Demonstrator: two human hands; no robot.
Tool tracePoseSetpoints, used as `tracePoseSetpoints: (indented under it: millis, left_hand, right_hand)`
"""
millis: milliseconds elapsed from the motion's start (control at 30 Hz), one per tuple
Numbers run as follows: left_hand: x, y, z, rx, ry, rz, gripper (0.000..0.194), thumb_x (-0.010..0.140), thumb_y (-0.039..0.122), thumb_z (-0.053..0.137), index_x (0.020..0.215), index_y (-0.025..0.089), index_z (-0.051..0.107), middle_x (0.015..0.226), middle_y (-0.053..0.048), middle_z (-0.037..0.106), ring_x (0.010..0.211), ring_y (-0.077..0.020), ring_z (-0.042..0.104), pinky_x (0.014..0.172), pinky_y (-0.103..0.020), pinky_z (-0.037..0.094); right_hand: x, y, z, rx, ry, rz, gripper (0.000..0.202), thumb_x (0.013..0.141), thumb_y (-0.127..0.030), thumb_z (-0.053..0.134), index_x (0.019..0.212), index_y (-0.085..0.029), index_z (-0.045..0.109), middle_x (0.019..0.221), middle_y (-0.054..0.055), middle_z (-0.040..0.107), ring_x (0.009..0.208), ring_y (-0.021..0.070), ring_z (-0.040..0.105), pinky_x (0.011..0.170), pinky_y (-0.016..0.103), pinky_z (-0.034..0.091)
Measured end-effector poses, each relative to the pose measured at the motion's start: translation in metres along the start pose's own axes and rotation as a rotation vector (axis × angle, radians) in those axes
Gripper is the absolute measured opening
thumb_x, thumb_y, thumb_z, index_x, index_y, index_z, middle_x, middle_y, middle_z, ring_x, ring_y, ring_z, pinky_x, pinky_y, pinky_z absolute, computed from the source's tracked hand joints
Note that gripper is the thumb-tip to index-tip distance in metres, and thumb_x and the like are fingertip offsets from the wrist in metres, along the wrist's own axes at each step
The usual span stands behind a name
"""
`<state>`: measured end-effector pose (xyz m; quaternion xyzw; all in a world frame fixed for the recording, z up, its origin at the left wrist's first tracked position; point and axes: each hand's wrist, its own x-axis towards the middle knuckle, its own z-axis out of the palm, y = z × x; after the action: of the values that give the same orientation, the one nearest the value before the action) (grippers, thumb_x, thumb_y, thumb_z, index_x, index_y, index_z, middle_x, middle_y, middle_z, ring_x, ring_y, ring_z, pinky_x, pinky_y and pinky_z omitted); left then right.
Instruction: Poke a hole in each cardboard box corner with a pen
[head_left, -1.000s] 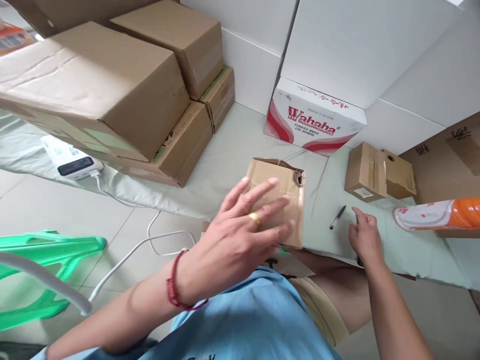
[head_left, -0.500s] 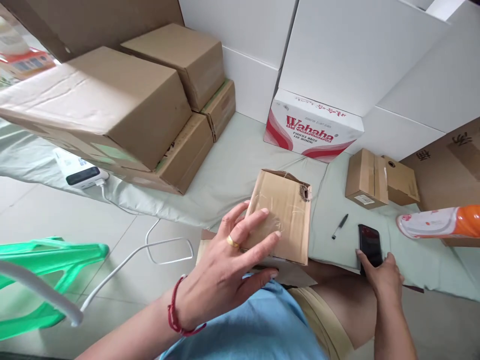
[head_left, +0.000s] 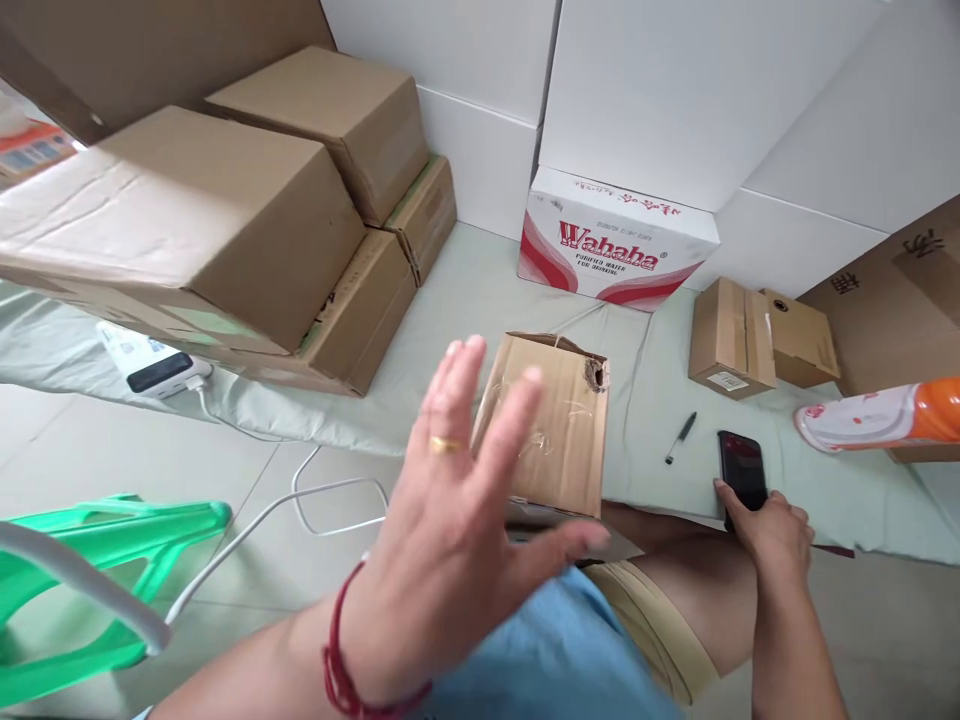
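Raised above the left side of a small brown carton (head_left: pixel 559 430), my left hand (head_left: pixel 465 500) has its fingers spread and holds nothing. The carton sits at the edge by my lap, with a torn, dark hole at its far right corner and clear tape on top. My right hand (head_left: pixel 769 530) has its thumb and fingers around the near end of a black phone (head_left: pixel 742 465), which lies on the pale green cloth (head_left: pixel 660 370). A dark pen (head_left: pixel 681 438) lies left of the phone.
Large brown boxes (head_left: pixel 270 220) are stacked at the left, beside a white power bank (head_left: pixel 157 365) with a cable. A Wahaha box (head_left: pixel 615 240) stands by the wall. Small cartons (head_left: pixel 731 340) and an orange-capped bottle (head_left: pixel 877 415) are at the right; a green stool (head_left: pixel 112 600) is lower left.
My left hand has lifted off the small carton, its fingers now pointing more upward. My right hand stays at the phone. The view has shifted slightly.
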<state>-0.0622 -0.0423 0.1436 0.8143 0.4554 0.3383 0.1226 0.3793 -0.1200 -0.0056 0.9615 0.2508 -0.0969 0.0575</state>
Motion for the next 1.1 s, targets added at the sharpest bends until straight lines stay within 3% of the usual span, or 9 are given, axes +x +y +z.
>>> tracePoseSetpoints:
  millis: [133, 300, 400, 533, 633, 767, 900, 1000, 1100]
  left_hand:
    - [-0.013, 0.018, 0.014, 0.152, -0.089, 0.010, 0.075, 0.096, 0.051, 0.078, 0.159, 0.024, 0.046, 0.180, -0.029, 0.023, 0.167, -0.0563, 0.025, 0.122, -0.081, 0.041]
    - [-0.033, -0.007, 0.007, 0.155, -0.054, -0.094, 0.045, 0.100, 0.027, 0.066, 0.143, 0.022, 0.053, 0.180, -0.026, 0.024, 0.170, -0.0489, 0.021, 0.126, -0.073, 0.043]
    - [-0.030, -0.015, -0.004, 0.132, -0.044, -0.117, 0.037, 0.102, 0.043, 0.066, 0.129, 0.019, 0.054, 0.176, -0.027, 0.032, 0.167, -0.0472, 0.032, 0.127, -0.069, 0.045]
    - [-0.003, -0.011, -0.003, 0.202, -0.010, -0.137, 0.045, 0.097, 0.062, 0.067, 0.107, 0.021, 0.050, 0.159, -0.029, 0.053, 0.156, -0.0474, 0.050, 0.126, -0.069, 0.044]
    - [0.010, -0.015, -0.001, 0.249, -0.109, -0.291, 0.041, 0.096, 0.059, 0.064, 0.109, 0.021, 0.052, 0.161, -0.027, 0.052, 0.156, -0.0485, 0.049, 0.117, -0.067, 0.054]
    - [0.010, -0.026, -0.017, 0.289, -0.157, -0.406, 0.043, 0.097, 0.055, 0.057, 0.126, 0.023, 0.055, 0.159, -0.024, 0.054, 0.151, -0.0466, 0.055, 0.106, -0.064, 0.062]
    - [0.023, -0.015, -0.024, 0.311, -0.130, -0.294, 0.048, 0.094, 0.045, 0.069, 0.137, 0.026, 0.061, 0.174, -0.017, 0.041, 0.161, -0.0481, 0.042, 0.125, -0.069, 0.047]
    - [0.041, 0.010, -0.008, 0.306, -0.224, -0.159, 0.038, 0.097, 0.046, 0.074, 0.131, 0.028, 0.070, 0.178, -0.013, 0.039, 0.165, -0.0492, 0.035, 0.129, -0.079, 0.034]
    - [0.051, 0.031, 0.016, 0.306, -0.263, -0.072, 0.049, 0.099, 0.059, 0.073, 0.134, 0.024, 0.072, 0.176, -0.020, 0.042, 0.165, -0.0533, 0.032, 0.123, -0.090, 0.028]
  right_hand:
    - [0.011, 0.003, -0.002, -0.031, -0.076, 0.010, 0.117, 0.084, -0.091, 0.046, 0.145, 0.008, 0.061, 0.141, 0.043, 0.057, 0.138, 0.0545, 0.059, 0.118, 0.058, 0.048]
    - [0.020, 0.018, 0.006, -0.003, -0.067, -0.056, 0.115, 0.081, -0.089, 0.051, 0.143, 0.007, 0.060, 0.131, 0.041, 0.062, 0.138, 0.0530, 0.060, 0.116, 0.059, 0.050]
    - [0.020, 0.024, 0.008, 0.017, -0.050, -0.061, 0.115, 0.080, -0.089, 0.052, 0.143, 0.006, 0.061, 0.132, 0.042, 0.061, 0.133, 0.0529, 0.063, 0.113, 0.060, 0.053]
    - [0.016, 0.022, 0.003, 0.022, -0.057, -0.064, 0.113, 0.080, -0.086, 0.055, 0.144, 0.006, 0.060, 0.137, 0.041, 0.059, 0.134, 0.0534, 0.062, 0.114, 0.061, 0.052]
    - [0.012, 0.024, 0.001, 0.013, -0.082, -0.044, 0.115, 0.080, -0.086, 0.055, 0.149, 0.006, 0.057, 0.142, 0.041, 0.056, 0.138, 0.0530, 0.060, 0.119, 0.059, 0.050]
    - [0.009, 0.033, 0.003, 0.022, -0.117, -0.019, 0.117, 0.080, -0.085, 0.057, 0.152, 0.007, 0.053, 0.145, 0.041, 0.054, 0.142, 0.0510, 0.058, 0.119, 0.056, 0.050]
    - [0.007, 0.033, 0.002, 0.047, -0.111, -0.015, 0.115, 0.081, -0.083, 0.057, 0.154, 0.006, 0.050, 0.147, 0.041, 0.052, 0.143, 0.0504, 0.057, 0.118, 0.056, 0.051]
    - [0.004, 0.030, 0.001, 0.058, -0.105, -0.013, 0.114, 0.081, -0.084, 0.054, 0.153, 0.004, 0.051, 0.149, 0.039, 0.051, 0.140, 0.0509, 0.059, 0.119, 0.058, 0.050]
    - [0.002, 0.032, 0.003, 0.082, -0.092, -0.034, 0.116, 0.080, -0.086, 0.054, 0.153, 0.004, 0.050, 0.148, 0.039, 0.050, 0.139, 0.0521, 0.059, 0.118, 0.059, 0.050]
